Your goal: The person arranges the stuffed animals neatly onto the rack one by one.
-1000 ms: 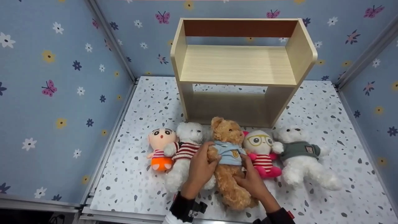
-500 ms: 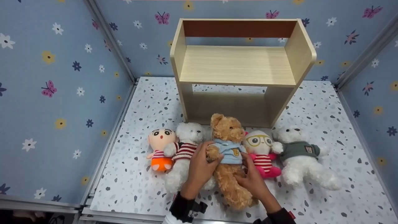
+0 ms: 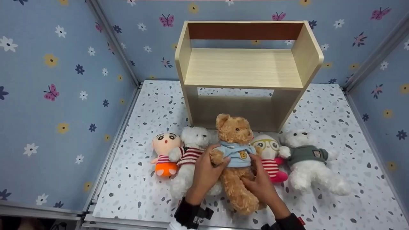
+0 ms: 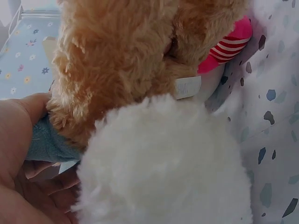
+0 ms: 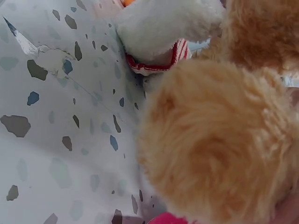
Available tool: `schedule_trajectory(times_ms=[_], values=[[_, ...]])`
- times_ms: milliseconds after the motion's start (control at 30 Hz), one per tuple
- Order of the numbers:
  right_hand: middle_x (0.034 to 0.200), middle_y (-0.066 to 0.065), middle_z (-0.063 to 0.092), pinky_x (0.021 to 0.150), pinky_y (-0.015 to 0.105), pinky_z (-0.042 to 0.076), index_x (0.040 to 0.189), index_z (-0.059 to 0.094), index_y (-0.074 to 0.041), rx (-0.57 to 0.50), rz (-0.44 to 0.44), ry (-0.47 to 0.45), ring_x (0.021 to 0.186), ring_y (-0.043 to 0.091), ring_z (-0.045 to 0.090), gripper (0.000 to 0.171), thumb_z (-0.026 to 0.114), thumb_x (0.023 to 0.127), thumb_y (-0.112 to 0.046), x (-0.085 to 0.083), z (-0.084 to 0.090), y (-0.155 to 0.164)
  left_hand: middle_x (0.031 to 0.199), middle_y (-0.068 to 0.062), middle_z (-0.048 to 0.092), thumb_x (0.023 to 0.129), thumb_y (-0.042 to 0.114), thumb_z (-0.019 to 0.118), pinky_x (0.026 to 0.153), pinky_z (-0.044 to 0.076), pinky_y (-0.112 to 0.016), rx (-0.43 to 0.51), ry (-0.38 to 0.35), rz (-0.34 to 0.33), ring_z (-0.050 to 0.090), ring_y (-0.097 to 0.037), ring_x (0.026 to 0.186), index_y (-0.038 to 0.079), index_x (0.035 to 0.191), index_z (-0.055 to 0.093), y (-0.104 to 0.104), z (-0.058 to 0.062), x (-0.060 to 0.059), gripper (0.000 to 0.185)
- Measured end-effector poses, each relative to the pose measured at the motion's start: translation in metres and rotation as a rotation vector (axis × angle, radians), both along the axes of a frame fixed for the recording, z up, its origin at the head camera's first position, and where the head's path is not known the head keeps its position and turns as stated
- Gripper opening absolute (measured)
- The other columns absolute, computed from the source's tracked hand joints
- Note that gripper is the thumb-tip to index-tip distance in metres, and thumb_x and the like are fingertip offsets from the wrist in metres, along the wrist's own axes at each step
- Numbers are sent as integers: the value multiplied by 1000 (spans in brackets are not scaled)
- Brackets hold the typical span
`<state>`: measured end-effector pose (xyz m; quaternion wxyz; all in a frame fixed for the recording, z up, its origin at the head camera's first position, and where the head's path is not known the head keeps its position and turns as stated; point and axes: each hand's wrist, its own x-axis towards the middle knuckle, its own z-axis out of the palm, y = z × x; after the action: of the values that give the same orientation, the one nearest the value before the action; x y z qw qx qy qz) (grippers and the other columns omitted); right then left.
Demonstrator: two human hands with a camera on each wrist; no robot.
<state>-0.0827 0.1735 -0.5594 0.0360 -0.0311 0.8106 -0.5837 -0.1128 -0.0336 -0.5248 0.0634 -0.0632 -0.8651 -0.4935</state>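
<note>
Left of my left hand [image 3: 204,174] lie a doll [image 3: 164,150] and a white bear [image 3: 190,156]; between my left hand and my right hand [image 3: 260,185], both curled around it, is the brown bear [image 3: 236,150]; two more toys lie right

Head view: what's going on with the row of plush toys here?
A person grips the brown teddy bear in the blue top from both sides, left hand at its arm, right hand at its body. The bear's head is raised above the other toys. Beside it on the speckled table lie a round-faced doll, a white bear in stripes, a glasses-wearing plush and a white bear in grey. A wooden shelf stands behind, empty.
</note>
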Motion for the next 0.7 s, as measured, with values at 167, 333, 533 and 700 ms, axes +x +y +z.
schedule_trajectory(times_ms=[167,333,533,700], values=[[144,9,48,94,35,49,143,36,-18,3,-41,7,125,22,51,83,75,75,7,3,9,-4,121,-1,66,81,61,64,92,49,-38,-1,-9,26,63,-16,110,28,129,54,0,-1,0,58],[143,7,47,96,35,47,142,35,-21,31,-77,14,127,19,49,83,78,75,1,3,9,-4,115,-2,68,80,62,65,88,50,-37,15,-19,32,65,-16,105,28,128,55,0,-2,0,60],[134,10,51,101,39,44,136,33,-14,19,-102,-3,126,21,50,78,81,74,-6,3,6,-2,112,-3,69,81,56,68,87,50,-35,85,14,16,65,-13,103,29,125,57,0,-1,-1,53],[132,12,50,107,42,39,127,34,-8,-5,-103,-11,130,23,47,71,81,74,-6,3,8,-1,104,-2,70,82,51,70,83,50,-32,147,24,-3,66,-11,95,29,124,57,0,0,0,49]])
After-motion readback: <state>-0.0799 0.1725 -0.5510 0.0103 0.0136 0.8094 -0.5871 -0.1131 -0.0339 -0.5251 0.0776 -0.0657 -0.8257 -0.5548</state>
